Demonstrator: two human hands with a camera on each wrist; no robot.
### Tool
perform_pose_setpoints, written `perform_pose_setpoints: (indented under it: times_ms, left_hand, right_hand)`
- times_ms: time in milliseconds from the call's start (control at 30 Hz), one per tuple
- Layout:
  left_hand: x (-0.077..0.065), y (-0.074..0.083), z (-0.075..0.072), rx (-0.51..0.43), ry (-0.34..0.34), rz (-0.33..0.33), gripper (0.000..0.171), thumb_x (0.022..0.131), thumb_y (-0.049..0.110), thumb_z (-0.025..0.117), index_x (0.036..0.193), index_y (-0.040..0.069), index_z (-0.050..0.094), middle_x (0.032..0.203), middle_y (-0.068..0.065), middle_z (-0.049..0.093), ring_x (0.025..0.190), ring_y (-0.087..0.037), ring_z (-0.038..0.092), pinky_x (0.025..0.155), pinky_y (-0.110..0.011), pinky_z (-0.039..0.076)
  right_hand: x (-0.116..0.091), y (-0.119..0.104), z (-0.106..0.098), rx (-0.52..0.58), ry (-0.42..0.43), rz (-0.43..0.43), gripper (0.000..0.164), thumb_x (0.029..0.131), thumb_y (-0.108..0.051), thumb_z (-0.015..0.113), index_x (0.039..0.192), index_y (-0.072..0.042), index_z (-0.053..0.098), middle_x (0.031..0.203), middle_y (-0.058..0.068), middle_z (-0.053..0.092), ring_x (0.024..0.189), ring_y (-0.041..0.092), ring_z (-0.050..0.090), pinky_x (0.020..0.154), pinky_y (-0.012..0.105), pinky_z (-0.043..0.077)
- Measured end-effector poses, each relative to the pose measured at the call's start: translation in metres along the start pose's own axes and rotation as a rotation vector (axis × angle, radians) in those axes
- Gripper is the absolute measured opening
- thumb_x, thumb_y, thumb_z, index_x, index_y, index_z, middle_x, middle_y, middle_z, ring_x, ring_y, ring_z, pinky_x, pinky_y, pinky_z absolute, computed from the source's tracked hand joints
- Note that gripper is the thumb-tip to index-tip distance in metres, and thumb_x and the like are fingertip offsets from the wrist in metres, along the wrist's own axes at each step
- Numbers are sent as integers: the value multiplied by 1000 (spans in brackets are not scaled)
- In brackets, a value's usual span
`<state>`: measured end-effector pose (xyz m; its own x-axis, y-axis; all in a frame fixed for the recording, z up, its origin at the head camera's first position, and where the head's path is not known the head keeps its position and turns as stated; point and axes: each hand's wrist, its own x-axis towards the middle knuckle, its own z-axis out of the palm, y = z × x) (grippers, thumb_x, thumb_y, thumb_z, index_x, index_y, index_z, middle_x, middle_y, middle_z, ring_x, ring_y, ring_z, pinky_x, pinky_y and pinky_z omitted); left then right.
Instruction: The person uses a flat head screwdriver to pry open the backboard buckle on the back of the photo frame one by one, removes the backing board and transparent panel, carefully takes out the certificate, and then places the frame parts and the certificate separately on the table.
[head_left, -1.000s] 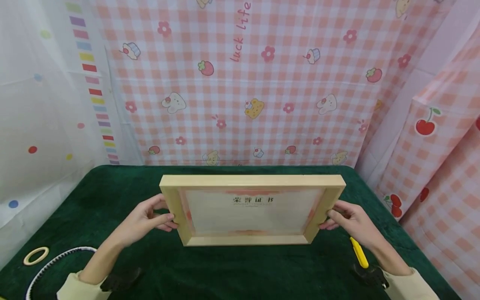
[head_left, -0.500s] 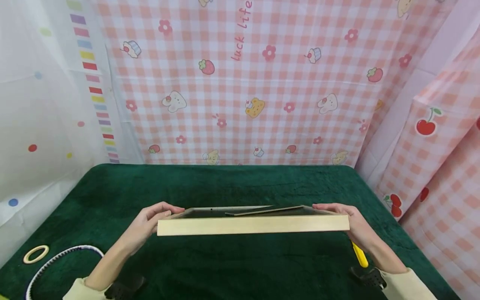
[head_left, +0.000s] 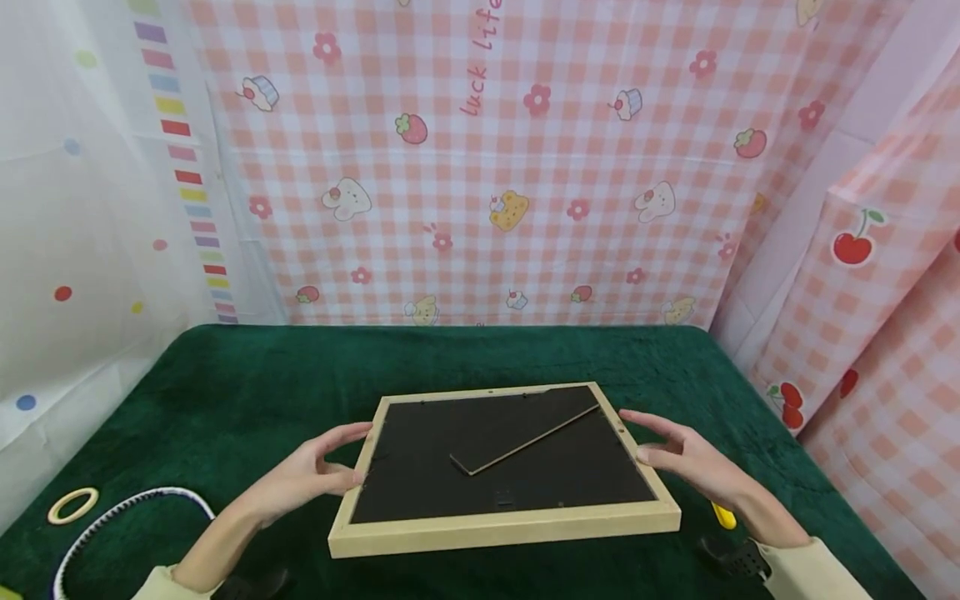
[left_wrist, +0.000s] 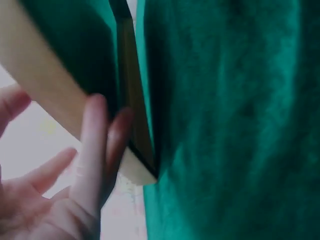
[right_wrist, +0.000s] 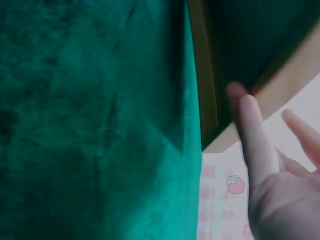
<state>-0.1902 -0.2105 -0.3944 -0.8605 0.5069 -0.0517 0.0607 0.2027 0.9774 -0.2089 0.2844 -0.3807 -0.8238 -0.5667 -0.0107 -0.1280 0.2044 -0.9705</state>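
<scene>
In the head view a pale wooden picture frame (head_left: 510, 528) lies back side up between my hands, its black backing board (head_left: 427, 433) facing me. A thin strut (head_left: 534, 441) angles across the board. My left hand (head_left: 296, 477) holds the left side of the frame, thumb and index finger at the edge. At the right edge my right hand (head_left: 701, 461) holds it the same way. Both wrist views show fingers (left_wrist: 92, 135) reaching under the rim, with the frame's underside raised over the green cloth. The frame's front face is hidden in the head view.
Green cloth (head_left: 480, 358) covers the table. At the left lie a wooden ring (head_left: 72, 506) and a white-and-dark curved band (head_left: 127, 504). A yellow-handled item (head_left: 723, 517) lies partly hidden by the right wrist. A checked curtain (head_left: 450, 167) hangs behind.
The frame was upright, showing its printed certificate. It has tipped over toward level and come lower and nearer, so its black back now faces up. Both hands moved down with it.
</scene>
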Motion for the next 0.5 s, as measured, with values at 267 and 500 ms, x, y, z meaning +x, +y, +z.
perform_pose_setpoints:
  times_ms: [267,500]
  left_hand:
    - [8,-8,15,169,57,-63,79,80,20,66,139,-1,17,139,-25,17,99,-33,52,75,-42,46]
    - [13,-11,29,412,257,-64,77,73,20,72,135,1,31,133,-21,35,97,-33,51,69,-39,47]
  right_hand:
    - [7,13,9,37,-126,149,68,90,-9,50,141,-3,5,140,27,8,115,35,40,84,44,40]
    - [11,11,9,-15,-98,217,60,94,-17,44,140,-1,10,140,24,13,117,33,37,90,44,36]
